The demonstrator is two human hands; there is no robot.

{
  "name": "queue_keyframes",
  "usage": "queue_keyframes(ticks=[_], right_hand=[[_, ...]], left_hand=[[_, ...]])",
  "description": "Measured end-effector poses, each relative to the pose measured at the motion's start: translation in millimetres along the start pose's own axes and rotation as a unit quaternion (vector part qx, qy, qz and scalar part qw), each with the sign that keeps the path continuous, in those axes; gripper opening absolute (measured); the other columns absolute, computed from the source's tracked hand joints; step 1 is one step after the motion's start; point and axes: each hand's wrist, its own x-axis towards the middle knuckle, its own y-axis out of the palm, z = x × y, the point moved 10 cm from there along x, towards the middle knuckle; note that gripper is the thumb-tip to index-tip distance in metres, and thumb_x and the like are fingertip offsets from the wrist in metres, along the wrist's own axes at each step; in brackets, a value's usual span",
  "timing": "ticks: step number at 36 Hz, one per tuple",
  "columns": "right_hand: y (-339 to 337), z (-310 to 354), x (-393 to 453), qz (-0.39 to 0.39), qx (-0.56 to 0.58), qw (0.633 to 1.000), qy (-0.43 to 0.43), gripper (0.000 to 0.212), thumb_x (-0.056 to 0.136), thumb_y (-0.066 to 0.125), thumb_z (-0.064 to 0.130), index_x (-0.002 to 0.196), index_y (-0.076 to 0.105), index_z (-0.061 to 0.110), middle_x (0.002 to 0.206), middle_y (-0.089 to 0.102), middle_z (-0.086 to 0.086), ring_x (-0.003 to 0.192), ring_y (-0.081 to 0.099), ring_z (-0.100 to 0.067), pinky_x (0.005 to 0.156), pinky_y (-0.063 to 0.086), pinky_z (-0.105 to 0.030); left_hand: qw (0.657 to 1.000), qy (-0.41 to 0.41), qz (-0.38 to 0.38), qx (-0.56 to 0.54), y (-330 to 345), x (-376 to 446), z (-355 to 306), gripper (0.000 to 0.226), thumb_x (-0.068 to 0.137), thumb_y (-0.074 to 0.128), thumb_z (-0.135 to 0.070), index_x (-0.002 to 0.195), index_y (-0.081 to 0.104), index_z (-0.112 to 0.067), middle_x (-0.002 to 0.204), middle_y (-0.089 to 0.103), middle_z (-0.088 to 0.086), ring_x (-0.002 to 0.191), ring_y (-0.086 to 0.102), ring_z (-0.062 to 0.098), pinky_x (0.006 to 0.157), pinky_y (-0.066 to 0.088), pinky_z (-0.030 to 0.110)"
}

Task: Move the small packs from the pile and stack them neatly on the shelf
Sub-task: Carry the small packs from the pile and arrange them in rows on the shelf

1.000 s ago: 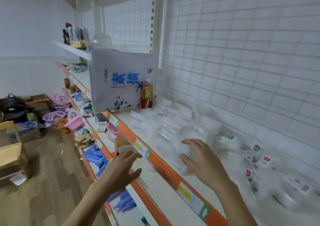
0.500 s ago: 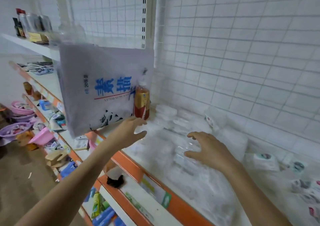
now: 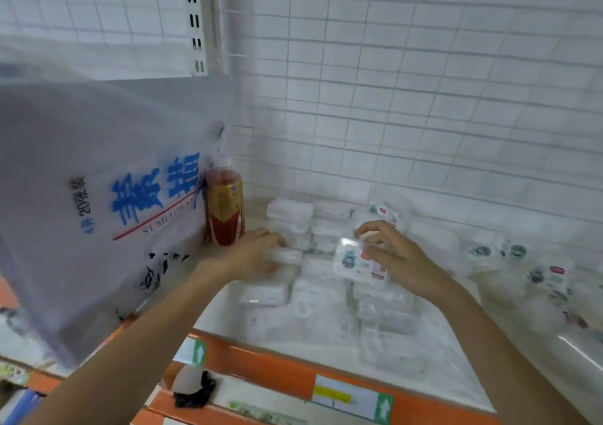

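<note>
Moved in since the earlier frames: both hands now down among the packs, view pulled closer to the shelf (image 3: pixel 228 307). At left of frame, big white bag (image 3: pixel 98 203) with blue lettering, red-and-gold bottle (image 3: pixel 224 207) just beside it. Centre: several short neat stacks (image 3: pixel 288 220) of clear packs toward the back, more at front. Right of frame: loose pile (image 3: pixel 535 271) well short of cleared, so seemingly about midway. Left hand (image 3: pixel 257 255) curled on a clear pack (image 3: pixel 284 256) at centre. Right hand (image 3: pixel 394 255) pinching a labelled pack (image 3: pixel 354 261) above a front stack.
</note>
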Motion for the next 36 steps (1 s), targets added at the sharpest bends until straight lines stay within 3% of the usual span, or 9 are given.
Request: queue_keyframes(ticks=[7, 13, 16, 18, 20, 24, 26, 30, 36], right_hand=[[7, -4, 13, -0.014, -0.114, 0.993, 0.012, 0.017, 0.097, 0.044, 0.018, 0.103, 0.053, 0.03, 0.113, 0.053, 0.0, 0.1, 0.053, -0.006, 0.069, 0.037, 0.001], [2, -9, 12, -0.02, -0.202, 0.979, 0.007, 0.025, 0.099, 0.038, 0.019, 0.12, 0.052, 0.021, 0.108, 0.046, 0.007, 0.099, 0.044, -0.004, 0.074, 0.031, -0.002], [1, -10, 7, -0.007, -0.208, 0.978, 0.015, 0.027, 0.1, 0.035, 0.019, 0.123, 0.048, 0.025, 0.099, 0.046, 0.01, 0.097, 0.046, -0.006, 0.073, 0.033, -0.016], [-3, -8, 2, -0.004, -0.21, 0.978, 0.011, 0.028, 0.101, 0.032, 0.019, 0.123, 0.048, 0.028, 0.097, 0.047, 0.011, 0.095, 0.049, -0.004, 0.071, 0.037, -0.012], [-8, -5, -3, -0.009, -0.205, 0.979, 0.008, 0.029, 0.101, 0.03, 0.02, 0.121, 0.05, 0.027, 0.104, 0.051, 0.006, 0.094, 0.049, 0.004, 0.073, 0.04, -0.008], [-8, -9, -8, -0.013, -0.187, 0.982, 0.012, 0.024, 0.1, 0.034, 0.023, 0.115, 0.049, 0.035, 0.112, 0.053, 0.004, 0.105, 0.053, -0.007, 0.088, 0.045, -0.028], [-5, -10, -9, -0.015, -0.174, 0.984, 0.018, 0.019, 0.096, 0.045, 0.034, 0.114, 0.047, 0.039, 0.115, 0.05, 0.009, 0.107, 0.051, -0.008, 0.088, 0.043, -0.025], [5, -9, -11, -0.005, -0.19, 0.981, 0.034, 0.056, 0.075, 0.071, 0.046, 0.12, 0.038, 0.04, 0.116, 0.039, 0.015, 0.108, 0.041, -0.004, 0.078, 0.036, -0.015], [6, 3, -19, -0.046, -0.333, 0.942, 0.014, 0.074, 0.078, 0.066, 0.044, 0.139, 0.027, 0.027, 0.127, 0.039, 0.009, 0.118, 0.032, -0.012, 0.09, 0.035, -0.026]], left_hand=[[0.981, 0.023, -0.054, -0.186, -27, -1, 2, 0.037, 0.082, 0.063, -0.045, 0.111, 0.051, -0.025, 0.108, 0.057, -0.013, 0.099, 0.057, 0.01, 0.083, 0.046, 0.024], [0.929, 0.048, 0.03, -0.365, -28, -8, -22, 0.041, 0.077, 0.066, -0.048, 0.108, 0.054, -0.024, 0.101, 0.06, -0.003, 0.082, 0.06, 0.002, 0.073, 0.048, 0.027], [0.931, 0.05, 0.068, -0.355, -16, -11, -37, 0.027, 0.086, 0.061, -0.033, 0.109, 0.051, -0.021, 0.102, 0.058, 0.002, 0.071, 0.056, -0.004, 0.063, 0.045, 0.019], [0.929, 0.049, 0.085, -0.357, -6, -12, -43, 0.026, 0.087, 0.06, -0.031, 0.108, 0.054, -0.017, 0.102, 0.058, 0.003, 0.076, 0.057, 0.004, 0.065, 0.047, 0.023], [0.931, 0.055, 0.097, -0.346, -1, -14, -47, 0.031, 0.084, 0.065, -0.034, 0.11, 0.056, -0.021, 0.106, 0.059, -0.001, 0.088, 0.058, 0.015, 0.074, 0.048, 0.027], [0.959, 0.053, 0.102, -0.257, 7, -15, -44, 0.063, 0.073, 0.077, -0.028, 0.126, 0.043, -0.032, 0.118, 0.046, -0.012, 0.108, 0.048, 0.002, 0.086, 0.041, 0.014], [0.97, 0.064, 0.086, -0.217, 7, -15, -46, 0.068, 0.071, 0.078, -0.028, 0.128, 0.04, -0.034, 0.115, 0.043, -0.014, 0.106, 0.045, 0.0, 0.084, 0.038, 0.01], [0.975, 0.076, 0.048, -0.202, 3, -12, -49, 0.066, 0.072, 0.078, -0.027, 0.127, 0.042, -0.031, 0.114, 0.045, -0.011, 0.103, 0.044, -0.001, 0.078, 0.034, 0.004], [0.985, 0.121, -0.022, -0.125, -9, -11, -59, 0.069, 0.072, 0.075, -0.027, 0.132, 0.04, -0.022, 0.119, 0.041, -0.007, 0.114, 0.033, 0.008, 0.091, 0.029, 0.016]])
